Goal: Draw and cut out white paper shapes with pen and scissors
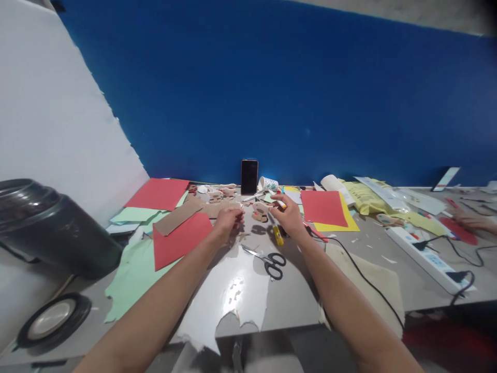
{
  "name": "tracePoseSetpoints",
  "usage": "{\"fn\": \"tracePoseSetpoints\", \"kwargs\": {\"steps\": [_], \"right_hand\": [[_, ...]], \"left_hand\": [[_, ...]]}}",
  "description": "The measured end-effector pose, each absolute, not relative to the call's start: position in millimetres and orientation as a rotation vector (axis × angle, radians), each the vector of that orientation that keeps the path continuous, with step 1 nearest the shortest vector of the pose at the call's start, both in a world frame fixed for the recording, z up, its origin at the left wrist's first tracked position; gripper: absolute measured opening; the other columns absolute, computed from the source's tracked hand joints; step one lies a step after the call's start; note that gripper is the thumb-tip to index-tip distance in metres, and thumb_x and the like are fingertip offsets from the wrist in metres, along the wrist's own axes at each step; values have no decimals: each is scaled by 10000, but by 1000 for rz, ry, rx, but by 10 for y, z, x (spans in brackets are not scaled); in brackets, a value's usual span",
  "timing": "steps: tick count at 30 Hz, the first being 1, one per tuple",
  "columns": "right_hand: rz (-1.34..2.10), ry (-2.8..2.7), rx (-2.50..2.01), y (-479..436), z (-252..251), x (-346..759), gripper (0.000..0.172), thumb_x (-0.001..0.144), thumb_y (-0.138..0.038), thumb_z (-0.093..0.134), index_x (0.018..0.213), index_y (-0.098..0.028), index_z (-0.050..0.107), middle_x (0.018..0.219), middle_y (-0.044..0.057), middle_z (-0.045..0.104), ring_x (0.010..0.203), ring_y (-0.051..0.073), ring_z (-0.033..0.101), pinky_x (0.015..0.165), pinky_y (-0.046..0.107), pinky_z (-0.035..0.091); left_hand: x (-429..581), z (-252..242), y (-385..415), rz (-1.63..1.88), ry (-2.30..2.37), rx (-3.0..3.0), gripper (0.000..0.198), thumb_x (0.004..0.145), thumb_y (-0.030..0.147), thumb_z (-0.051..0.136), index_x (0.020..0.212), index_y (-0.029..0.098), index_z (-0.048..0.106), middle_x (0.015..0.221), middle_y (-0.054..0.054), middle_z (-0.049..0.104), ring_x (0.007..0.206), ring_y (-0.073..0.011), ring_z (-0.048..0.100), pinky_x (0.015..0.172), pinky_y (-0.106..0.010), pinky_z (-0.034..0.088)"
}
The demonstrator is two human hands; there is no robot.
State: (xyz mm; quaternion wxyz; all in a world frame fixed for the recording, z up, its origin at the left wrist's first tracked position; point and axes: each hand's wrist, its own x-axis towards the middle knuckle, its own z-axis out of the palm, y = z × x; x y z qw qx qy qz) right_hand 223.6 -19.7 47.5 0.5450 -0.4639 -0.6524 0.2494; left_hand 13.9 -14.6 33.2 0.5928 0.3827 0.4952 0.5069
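Note:
My right hand (288, 216) pinches the edge of a small pale cut-out figure (261, 209) with red marks and brown pieces along its bottom, held above the table. My left hand (229, 223) is closed, thumb and fingertips together. Whatever it may hold is too small to make out. Between my forearms lie black-handled scissors (267, 260), blades pointing away to the left. A yellow glue stick or small tube (278, 235) is just below my right hand. Corrugated cardboard (217, 209) lies behind my left hand, and a torn white sheet (233, 290) spreads toward the front edge.
A phone (249, 177) stands against the blue wall beside a tipped paper cup (267, 183). Red sheets (182, 238) lie left, another red sheet (325, 208) right. A dark bottle (58, 228) leans at left. Rightward are a power strip (427, 261) with cables and another person's hand (471, 220).

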Motion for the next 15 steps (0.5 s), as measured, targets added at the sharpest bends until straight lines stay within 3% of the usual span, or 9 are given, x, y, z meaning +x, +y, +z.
{"fn": "tracePoseSetpoints", "kwargs": {"steps": [4,8,15], "right_hand": [[690,-1562,-1161,-198,354,2134,342,740,-243,627,1072,-184,683,897,33,740,717,179,672,686,300,551],[552,-1750,-1165,-235,235,2007,335,769,-211,597,1090,-208,692,975,37,753,769,186,674,778,332,541],[388,-1724,-1217,-168,365,2243,315,846,-298,603,1137,-208,687,989,44,756,722,184,664,762,333,528]], "left_hand": [[90,324,-126,1266,1183,1076,170,648,198,716,815,209,686,774,-11,657,672,-125,577,567,-210,410],[70,345,-155,1271,1230,1437,194,633,128,690,805,212,717,820,-29,669,741,-160,579,641,-247,444],[70,317,-151,1359,1311,1262,228,594,28,667,718,217,695,796,-51,656,782,-193,572,608,-262,442]]}}
